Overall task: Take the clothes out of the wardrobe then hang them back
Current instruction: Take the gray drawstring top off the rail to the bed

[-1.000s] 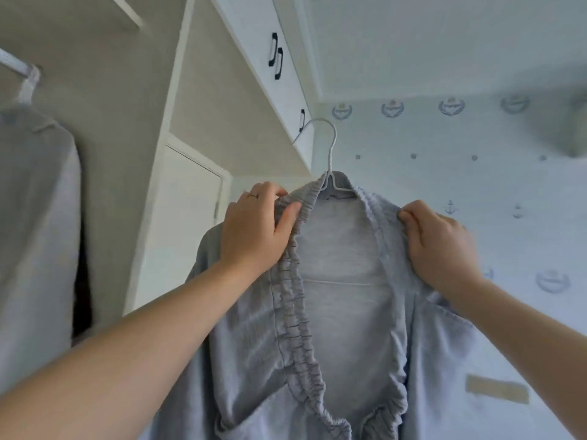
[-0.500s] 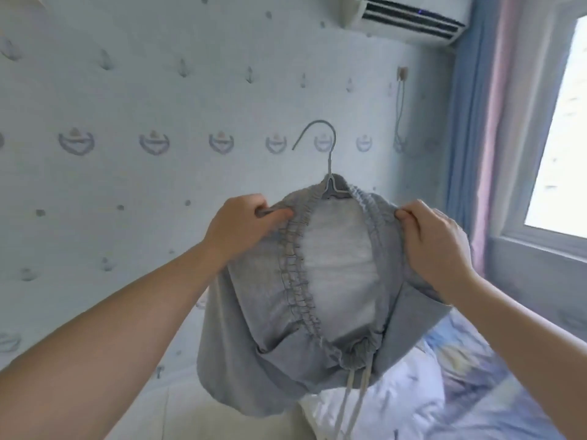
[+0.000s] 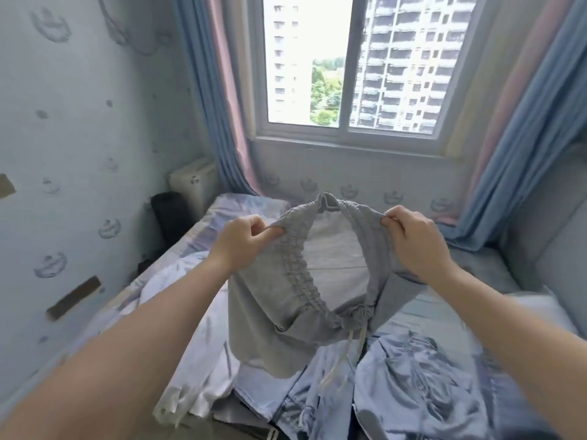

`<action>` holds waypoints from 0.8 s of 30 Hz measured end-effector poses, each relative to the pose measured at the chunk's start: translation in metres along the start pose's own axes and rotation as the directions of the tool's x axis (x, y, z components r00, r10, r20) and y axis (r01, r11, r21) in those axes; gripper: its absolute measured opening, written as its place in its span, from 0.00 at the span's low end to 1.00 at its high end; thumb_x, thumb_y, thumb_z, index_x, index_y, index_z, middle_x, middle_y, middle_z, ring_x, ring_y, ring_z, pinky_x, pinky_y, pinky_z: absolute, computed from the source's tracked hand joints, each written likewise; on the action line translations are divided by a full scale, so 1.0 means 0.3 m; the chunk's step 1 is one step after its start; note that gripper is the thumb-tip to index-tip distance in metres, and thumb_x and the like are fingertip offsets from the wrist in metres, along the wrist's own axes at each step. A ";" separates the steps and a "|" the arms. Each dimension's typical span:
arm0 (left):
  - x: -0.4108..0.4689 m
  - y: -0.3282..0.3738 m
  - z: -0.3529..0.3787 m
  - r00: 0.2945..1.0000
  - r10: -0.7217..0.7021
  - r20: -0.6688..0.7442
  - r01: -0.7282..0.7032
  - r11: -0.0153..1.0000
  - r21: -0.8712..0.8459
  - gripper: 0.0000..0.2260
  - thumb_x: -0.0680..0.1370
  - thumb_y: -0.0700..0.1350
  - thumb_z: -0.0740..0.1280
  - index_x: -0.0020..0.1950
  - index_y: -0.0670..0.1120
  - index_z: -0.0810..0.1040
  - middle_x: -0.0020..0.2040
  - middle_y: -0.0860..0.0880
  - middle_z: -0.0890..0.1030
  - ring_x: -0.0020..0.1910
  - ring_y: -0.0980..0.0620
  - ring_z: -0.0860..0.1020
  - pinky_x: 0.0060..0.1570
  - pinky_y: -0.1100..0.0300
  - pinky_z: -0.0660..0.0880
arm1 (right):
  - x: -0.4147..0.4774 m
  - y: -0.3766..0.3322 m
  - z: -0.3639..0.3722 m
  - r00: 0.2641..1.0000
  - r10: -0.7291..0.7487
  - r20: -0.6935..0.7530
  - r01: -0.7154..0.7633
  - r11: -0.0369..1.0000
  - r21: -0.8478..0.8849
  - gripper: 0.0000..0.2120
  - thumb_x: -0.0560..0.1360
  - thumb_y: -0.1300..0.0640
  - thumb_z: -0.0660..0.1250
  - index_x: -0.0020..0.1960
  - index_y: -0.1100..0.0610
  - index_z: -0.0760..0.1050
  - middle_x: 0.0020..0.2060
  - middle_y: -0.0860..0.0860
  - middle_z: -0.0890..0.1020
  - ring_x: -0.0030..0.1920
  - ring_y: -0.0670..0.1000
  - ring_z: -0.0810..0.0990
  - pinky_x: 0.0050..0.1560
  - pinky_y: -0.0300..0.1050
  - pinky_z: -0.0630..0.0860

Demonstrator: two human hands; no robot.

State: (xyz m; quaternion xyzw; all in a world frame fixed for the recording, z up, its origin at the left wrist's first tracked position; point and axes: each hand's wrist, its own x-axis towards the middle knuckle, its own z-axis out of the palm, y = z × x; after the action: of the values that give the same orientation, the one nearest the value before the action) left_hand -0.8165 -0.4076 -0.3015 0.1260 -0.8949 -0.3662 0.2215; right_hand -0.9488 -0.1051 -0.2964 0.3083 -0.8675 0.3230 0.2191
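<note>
A pair of grey drawstring trousers (image 3: 270, 315) hangs in the air over the bed, its elastic waistband stretched wide. My left hand (image 3: 243, 241) pinches the left side of the waistband. My right hand (image 3: 416, 239) grips the right side. A grey hanger (image 3: 327, 203) shows only as a small piece at the far top of the waistband; its hook is out of sight. White drawstrings (image 3: 338, 360) dangle from the front of the waist. The wardrobe is out of view.
Below lies a bed (image 3: 486, 271) with a light blue garment (image 3: 413, 392) and a white garment (image 3: 197, 360) on it. Ahead is a window (image 3: 349, 65) with blue and pink curtains (image 3: 219, 100). The papered wall (image 3: 79, 154) runs along the left.
I have turned from the wardrobe past the wall to face the window and bed. The trousers have come down over the bed, and the hanger's hook no longer shows.
</note>
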 end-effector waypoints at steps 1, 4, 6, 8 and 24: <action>0.048 0.003 0.085 0.999 0.023 0.049 -0.022 0.999 -0.026 0.23 0.73 0.62 0.73 0.33 0.45 0.71 0.28 0.55 0.70 0.29 0.55 0.67 0.36 0.55 0.67 | -0.021 0.063 -0.022 0.999 0.047 0.000 -0.047 0.998 -0.039 0.05 0.80 0.56 0.64 0.49 0.53 0.78 0.39 0.48 0.80 0.46 0.58 0.78 0.49 0.54 0.73; 0.146 0.021 0.324 0.978 0.080 0.192 -0.067 0.995 -0.076 0.25 0.72 0.66 0.72 0.36 0.43 0.75 0.29 0.55 0.72 0.30 0.54 0.69 0.36 0.53 0.69 | -0.107 0.233 -0.073 0.982 0.185 -0.029 -0.187 0.975 -0.117 0.06 0.79 0.53 0.62 0.49 0.52 0.78 0.40 0.48 0.81 0.46 0.57 0.78 0.51 0.56 0.73; 0.179 0.036 0.465 0.960 0.106 0.258 -0.084 0.992 -0.092 0.25 0.71 0.68 0.70 0.37 0.45 0.76 0.29 0.55 0.73 0.31 0.53 0.71 0.36 0.53 0.70 | -0.176 0.333 -0.094 0.961 0.273 -0.036 -0.276 0.951 -0.139 0.07 0.79 0.52 0.61 0.48 0.52 0.77 0.39 0.46 0.79 0.45 0.56 0.78 0.51 0.56 0.74; 0.207 0.045 0.608 0.930 0.134 0.342 -0.104 0.989 -0.106 0.24 0.71 0.68 0.70 0.36 0.47 0.76 0.31 0.54 0.75 0.32 0.52 0.72 0.36 0.53 0.70 | -0.248 0.425 -0.103 0.929 0.369 -0.038 -0.370 0.917 -0.146 0.06 0.79 0.53 0.62 0.48 0.53 0.76 0.39 0.47 0.79 0.45 0.56 0.78 0.49 0.56 0.74; 0.115 0.116 1.368 0.708 0.010 0.706 -0.013 1.000 -0.001 0.19 0.76 0.61 0.70 0.36 0.48 0.73 0.32 0.53 0.74 0.34 0.52 0.71 0.35 0.54 0.66 | -0.620 0.953 -0.194 0.689 0.715 0.118 -0.673 0.691 -0.264 0.06 0.80 0.51 0.64 0.44 0.48 0.75 0.37 0.47 0.80 0.40 0.54 0.77 0.41 0.51 0.75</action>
State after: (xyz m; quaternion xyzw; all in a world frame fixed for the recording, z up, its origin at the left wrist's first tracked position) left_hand -1.0492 -0.1505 -0.5264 -0.0286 -0.9132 -0.3832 -0.1354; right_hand -0.9990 0.1804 -0.4854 -0.0357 -0.9652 0.2586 0.0164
